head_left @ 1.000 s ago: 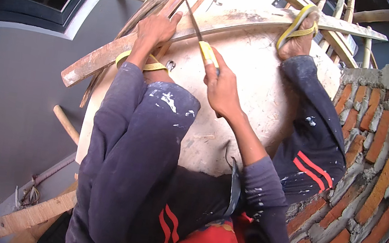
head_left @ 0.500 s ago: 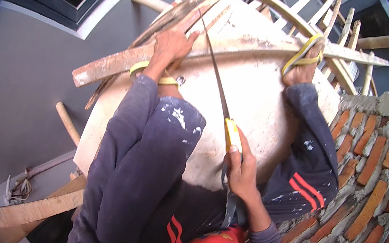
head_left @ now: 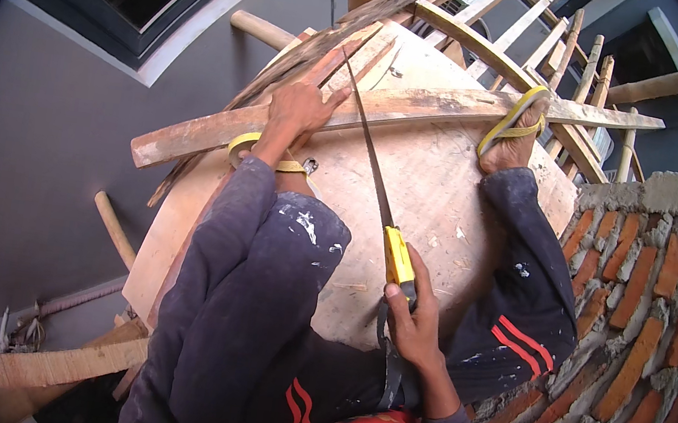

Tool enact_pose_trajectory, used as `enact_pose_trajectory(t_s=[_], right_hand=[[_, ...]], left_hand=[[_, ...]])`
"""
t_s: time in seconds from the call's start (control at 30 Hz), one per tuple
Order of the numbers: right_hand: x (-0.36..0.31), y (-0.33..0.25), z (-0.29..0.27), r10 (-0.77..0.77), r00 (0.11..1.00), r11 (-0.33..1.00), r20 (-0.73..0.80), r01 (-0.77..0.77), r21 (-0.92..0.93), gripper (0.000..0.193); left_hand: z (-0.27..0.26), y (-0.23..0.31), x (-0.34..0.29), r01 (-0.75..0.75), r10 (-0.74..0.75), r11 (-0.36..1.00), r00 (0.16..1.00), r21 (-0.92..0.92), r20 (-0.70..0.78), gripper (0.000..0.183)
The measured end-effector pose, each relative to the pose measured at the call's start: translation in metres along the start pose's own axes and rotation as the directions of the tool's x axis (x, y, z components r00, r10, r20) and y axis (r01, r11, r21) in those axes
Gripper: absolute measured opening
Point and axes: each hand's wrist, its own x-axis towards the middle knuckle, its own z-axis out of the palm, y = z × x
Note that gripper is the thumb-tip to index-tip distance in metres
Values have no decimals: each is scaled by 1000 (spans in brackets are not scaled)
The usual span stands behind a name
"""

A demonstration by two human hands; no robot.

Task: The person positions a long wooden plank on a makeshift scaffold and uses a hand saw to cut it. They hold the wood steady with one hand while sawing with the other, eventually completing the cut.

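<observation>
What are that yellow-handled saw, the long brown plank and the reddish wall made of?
Long tapered saw blade: probably steel, thin, dark and dull.
Yellow and black saw handle: likely plastic, smooth and bright.
Long brown plank: wood, seemingly unpainted, its surface streaked and mottled.
Reddish wall: apparently bare clay brick, rough grey mortar filling the joints.

Saw blade (head_left: pixel 374 165): dull metal; handle (head_left: pixel 398 255): smooth plastic; plank (head_left: pixel 430 105): rough wood; brickwork (head_left: pixel 639 337): coarse, matt.

A pale, scuffed wooden panel (head_left: pixel 427 189) carries a long beam (head_left: pixel 421 108) laid across it and a dark, rough plank (head_left: pixel 294 65) along its far left edge; a wood sliver (head_left: pixel 349 285) and a small shiny piece (head_left: pixel 310 165) lie nearer.
</observation>
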Motion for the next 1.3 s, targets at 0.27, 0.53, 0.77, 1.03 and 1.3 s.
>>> enact_pose_trajectory(t_s=[0.27,0.53,0.77,1.03,1.3], right_hand=[[3,-3,-1,29,1000,999,-6,-30,-45,56],[4,-2,0,33,999,999,1,-33,-12,56],[5,-5,-1,67,997,997,26,-66,-33,57],[5,-4,1,65,998,997,24,-64,-38,57],[5,4,4,13,1000,999,-25,-14,-45,56]], left_hand=[[1,6,2,-2,2,1000,999,-1,-34,68],[23,-5,7,-33,32,999,977,-1,-211,83],[28,-14,9,-52,54,999,954,15,-294,75],[18,-13,3,-35,37,999,979,15,-199,70],[1,0,2,-46,47,998,999,37,-22,71]])
